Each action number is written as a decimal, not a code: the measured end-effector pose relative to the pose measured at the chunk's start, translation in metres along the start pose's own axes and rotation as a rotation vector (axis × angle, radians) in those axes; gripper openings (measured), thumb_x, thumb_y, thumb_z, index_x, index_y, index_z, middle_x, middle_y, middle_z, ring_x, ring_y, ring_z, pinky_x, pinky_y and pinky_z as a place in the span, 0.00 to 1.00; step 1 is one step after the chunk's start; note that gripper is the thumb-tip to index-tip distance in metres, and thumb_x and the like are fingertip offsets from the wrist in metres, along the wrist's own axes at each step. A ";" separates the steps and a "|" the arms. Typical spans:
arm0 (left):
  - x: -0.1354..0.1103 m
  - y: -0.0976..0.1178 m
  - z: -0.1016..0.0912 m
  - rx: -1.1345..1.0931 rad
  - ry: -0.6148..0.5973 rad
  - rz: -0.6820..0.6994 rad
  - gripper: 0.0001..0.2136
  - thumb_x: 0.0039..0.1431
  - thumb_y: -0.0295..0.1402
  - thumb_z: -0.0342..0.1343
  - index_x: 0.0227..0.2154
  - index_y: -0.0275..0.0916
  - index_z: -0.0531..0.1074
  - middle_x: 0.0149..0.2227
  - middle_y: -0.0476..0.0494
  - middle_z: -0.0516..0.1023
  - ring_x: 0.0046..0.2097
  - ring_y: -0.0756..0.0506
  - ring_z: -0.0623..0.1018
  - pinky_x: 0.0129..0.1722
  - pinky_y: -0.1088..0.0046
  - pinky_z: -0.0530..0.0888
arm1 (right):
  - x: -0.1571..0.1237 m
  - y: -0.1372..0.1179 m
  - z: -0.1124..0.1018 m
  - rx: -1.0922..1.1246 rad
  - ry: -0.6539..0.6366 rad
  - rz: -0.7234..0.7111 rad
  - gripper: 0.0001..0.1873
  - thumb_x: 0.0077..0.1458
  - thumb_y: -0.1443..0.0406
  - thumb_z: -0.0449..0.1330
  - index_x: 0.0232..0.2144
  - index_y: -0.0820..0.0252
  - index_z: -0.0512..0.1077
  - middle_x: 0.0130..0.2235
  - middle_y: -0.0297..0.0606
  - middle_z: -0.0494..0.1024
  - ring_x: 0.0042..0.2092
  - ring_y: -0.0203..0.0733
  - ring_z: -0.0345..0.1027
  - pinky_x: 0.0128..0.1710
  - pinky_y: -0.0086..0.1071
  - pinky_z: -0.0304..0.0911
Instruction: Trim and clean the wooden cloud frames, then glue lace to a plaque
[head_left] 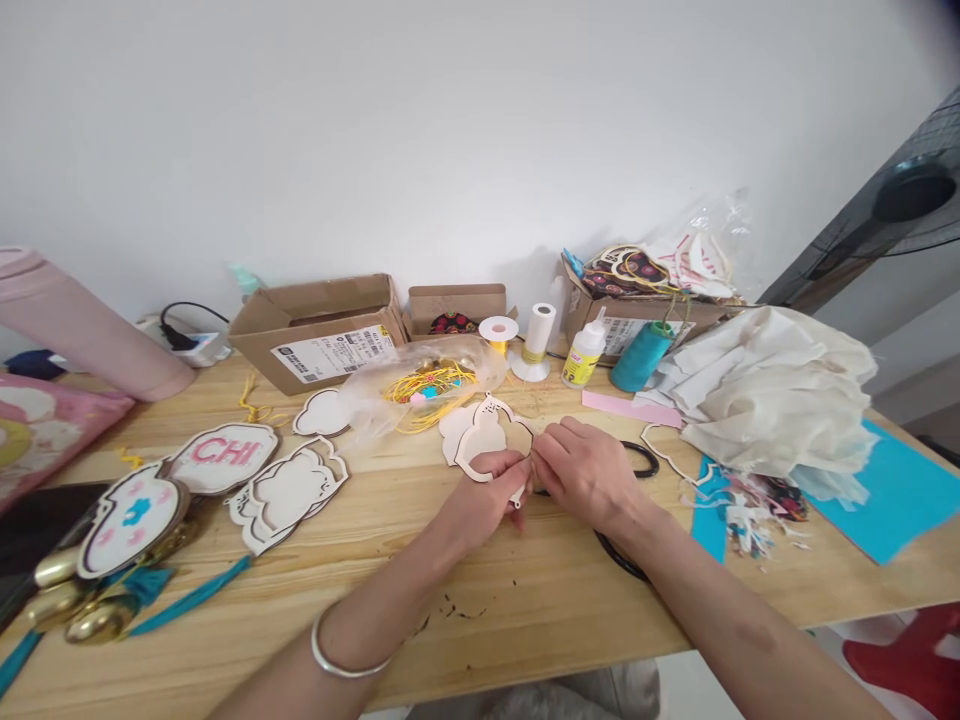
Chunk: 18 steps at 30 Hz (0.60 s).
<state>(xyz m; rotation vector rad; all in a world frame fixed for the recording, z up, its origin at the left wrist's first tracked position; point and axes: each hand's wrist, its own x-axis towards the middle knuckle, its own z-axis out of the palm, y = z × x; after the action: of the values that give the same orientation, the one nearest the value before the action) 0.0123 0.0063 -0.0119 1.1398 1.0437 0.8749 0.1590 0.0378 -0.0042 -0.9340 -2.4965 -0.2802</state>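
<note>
My left hand (491, 490) is closed around the lower edge of a pale, cloud-shaped wooden frame (466, 445) with scalloped sides and a small hole tab at its top. Fingers of my right hand (585, 465) are bent and pinched at the frame's right edge, meeting the left fingertips; the exact grip point is hidden. Behind the frame lies a plain wooden cutout (452, 425). Black-handled scissors (643, 460) lie on the table, partly under my right hand and wrist.
Finished ornaments (135, 515), stacked wooden frames (289, 495) and a blue tassel (195, 597) lie left. Behind stand a cardboard box (322, 340), a bag of yellow cords (367, 390), a glue bottle (583, 355) and teal thread (643, 358). Cream fabric (772, 390) and blue sheets (892, 500) lie right.
</note>
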 end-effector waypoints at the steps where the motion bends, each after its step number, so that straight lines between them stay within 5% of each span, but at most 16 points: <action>1: 0.000 -0.001 0.000 0.006 -0.001 -0.003 0.13 0.51 0.39 0.48 0.18 0.36 0.64 0.19 0.52 0.61 0.23 0.52 0.62 0.18 0.77 0.69 | -0.001 0.001 0.002 -0.012 -0.006 -0.017 0.13 0.54 0.69 0.48 0.20 0.61 0.63 0.21 0.35 0.66 0.26 0.36 0.53 0.26 0.30 0.44; 10: -0.001 0.006 -0.002 -0.076 -0.067 -0.045 0.14 0.49 0.39 0.51 0.15 0.35 0.63 0.14 0.55 0.57 0.17 0.56 0.54 0.18 0.76 0.68 | -0.004 0.027 -0.010 0.113 0.163 0.355 0.10 0.51 0.70 0.48 0.19 0.59 0.60 0.19 0.32 0.64 0.24 0.34 0.54 0.27 0.29 0.47; 18: -0.001 0.001 -0.008 -0.243 -0.161 0.031 0.13 0.49 0.35 0.50 0.15 0.35 0.63 0.15 0.53 0.56 0.18 0.54 0.57 0.19 0.73 0.69 | -0.033 0.049 -0.025 0.045 -0.020 0.480 0.14 0.54 0.64 0.46 0.18 0.58 0.58 0.18 0.32 0.63 0.22 0.33 0.55 0.23 0.29 0.46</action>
<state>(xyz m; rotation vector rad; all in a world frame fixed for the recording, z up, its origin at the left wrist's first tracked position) 0.0043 0.0076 -0.0112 1.0052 0.7681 0.8925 0.2219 0.0477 0.0031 -1.4764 -2.1965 -0.0574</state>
